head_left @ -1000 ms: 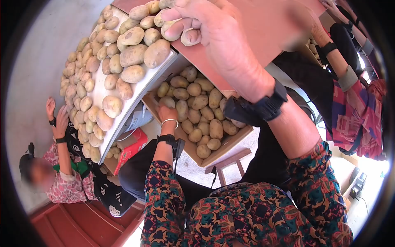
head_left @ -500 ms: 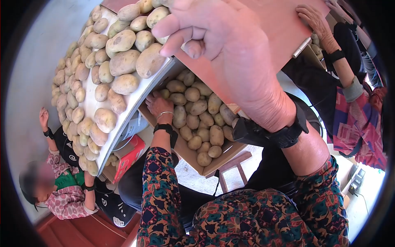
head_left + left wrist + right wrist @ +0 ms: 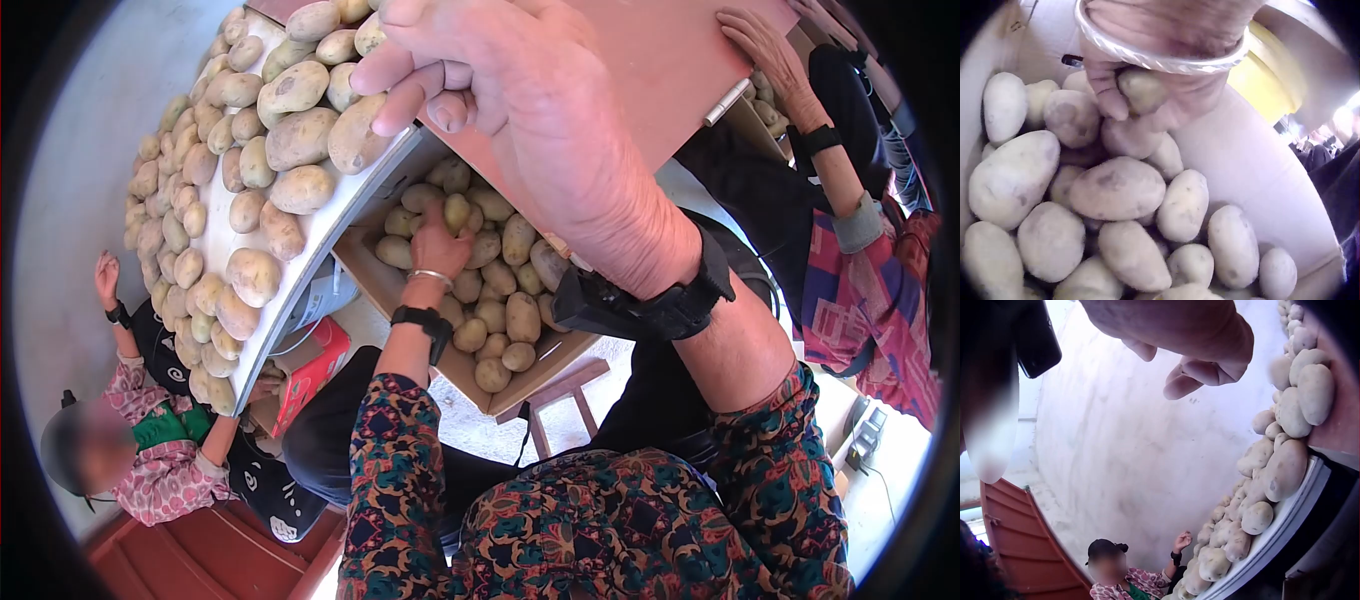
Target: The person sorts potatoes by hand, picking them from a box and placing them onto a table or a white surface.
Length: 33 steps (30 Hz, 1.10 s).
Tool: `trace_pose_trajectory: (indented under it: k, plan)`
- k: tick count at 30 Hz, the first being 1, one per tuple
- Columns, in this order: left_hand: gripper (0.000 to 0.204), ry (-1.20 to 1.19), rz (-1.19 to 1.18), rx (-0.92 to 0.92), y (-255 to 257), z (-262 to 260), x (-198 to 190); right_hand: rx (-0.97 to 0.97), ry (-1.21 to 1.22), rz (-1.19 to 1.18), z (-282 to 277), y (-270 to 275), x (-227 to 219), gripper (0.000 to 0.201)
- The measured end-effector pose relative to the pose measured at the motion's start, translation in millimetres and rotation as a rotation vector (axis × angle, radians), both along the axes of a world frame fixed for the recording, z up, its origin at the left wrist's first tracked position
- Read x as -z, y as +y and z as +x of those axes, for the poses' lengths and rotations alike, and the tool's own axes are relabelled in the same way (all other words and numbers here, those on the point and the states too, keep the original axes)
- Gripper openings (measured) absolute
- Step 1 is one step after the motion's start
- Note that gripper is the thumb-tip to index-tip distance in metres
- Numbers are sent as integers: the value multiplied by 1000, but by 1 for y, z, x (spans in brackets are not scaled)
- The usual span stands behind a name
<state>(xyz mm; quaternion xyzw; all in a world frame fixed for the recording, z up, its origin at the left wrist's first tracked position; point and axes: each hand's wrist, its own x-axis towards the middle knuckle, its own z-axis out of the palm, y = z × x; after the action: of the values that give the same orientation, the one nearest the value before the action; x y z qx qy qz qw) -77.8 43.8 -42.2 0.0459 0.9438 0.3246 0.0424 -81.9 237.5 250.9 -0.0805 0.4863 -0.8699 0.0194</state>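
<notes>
My left hand (image 3: 440, 246) reaches into the cardboard box (image 3: 365, 262) of potatoes below the table edge. Thumb and fingers pinch a small, yellowish potato (image 3: 1142, 91), partly hidden by the hand in the left wrist view. Other potatoes (image 3: 1117, 189) lie heaped around and beneath it. My right hand (image 3: 540, 110) is raised over the reddish table, near the heaped potatoes (image 3: 300, 138) on the white board. Its fingers hang loosely curled, and nothing shows between them in the right wrist view.
A white board (image 3: 345, 195) carries many potatoes to the left of the box. Under it stand a pale bucket (image 3: 325, 298) and a red carton (image 3: 312, 375). One person (image 3: 165, 450) sits at left; another person's hand (image 3: 765, 50) rests on the table (image 3: 670, 80) at right.
My left hand went to the box's left side, then moved inward and now pinches a potato. My right hand stays raised. The person at left has lowered one arm.
</notes>
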Motion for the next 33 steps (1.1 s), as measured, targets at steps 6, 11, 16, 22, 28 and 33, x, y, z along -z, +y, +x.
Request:
trace_pose_trajectory:
  k: [6, 11, 16, 22, 28, 33]
  plan:
    - [74, -403, -324, 202, 23, -53, -20, -110, -10, -40, -3, 24, -1, 37]
    - [75, -894, -27, 169, 32, -61, -35, -233, -11, -102, -5, 37, 0, 34]
    - [61, -948, -235, 361, 44, -46, -31, -368, -17, -167, -4, 41, 4, 31]
    - [53, -292, -289, 45, 65, 22, 1, 37, 145, 80, 6, -2, 21, 31]
    - [47, -202, -170, -173, 59, 44, -20, 6, 75, 121, 13, -2, 18, 27]
    - [39, -170, 77, -290, 37, 71, -48, 95, 59, 208, 11, 1, 21, 29]
